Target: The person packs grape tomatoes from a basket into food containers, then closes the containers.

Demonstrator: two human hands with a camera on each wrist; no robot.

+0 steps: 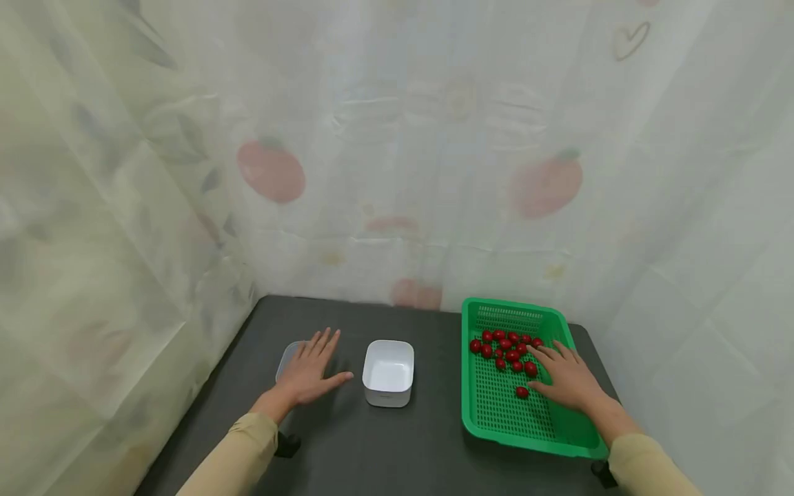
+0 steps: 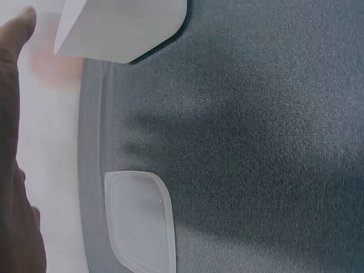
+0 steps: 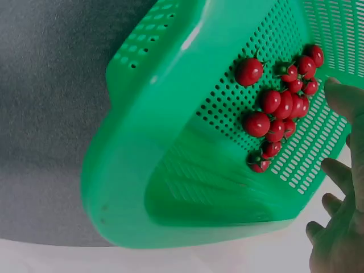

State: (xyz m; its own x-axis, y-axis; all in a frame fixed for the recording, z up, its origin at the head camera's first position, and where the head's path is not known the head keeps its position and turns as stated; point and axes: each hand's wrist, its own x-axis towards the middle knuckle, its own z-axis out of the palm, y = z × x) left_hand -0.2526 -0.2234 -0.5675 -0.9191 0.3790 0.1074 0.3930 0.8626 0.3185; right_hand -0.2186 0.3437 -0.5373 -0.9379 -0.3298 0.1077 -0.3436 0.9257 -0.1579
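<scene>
Cherry tomatoes (image 1: 511, 356) lie in the green basket (image 1: 466, 386) near the right hand (image 1: 569, 379), whose grip is spread and empty like that of the left hand (image 1: 308, 378) near the translucent lid (image 2: 139, 219), so picking seems the step underway, calling for curled fingers (image 3: 337, 175).

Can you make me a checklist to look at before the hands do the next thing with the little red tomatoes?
1. Tomatoes sit in the green basket: ok, all the visible ones do.
2. White box is upright and open on top: ok.
3. Lid is off the box: ok, it lies on the dark table.
4. Right hand is at the basket: ok, with its fingers spread.
5. Left hand is steadying the box: not ok, it is apart from it.
6. Tomatoes are washed: cannot tell.
</scene>
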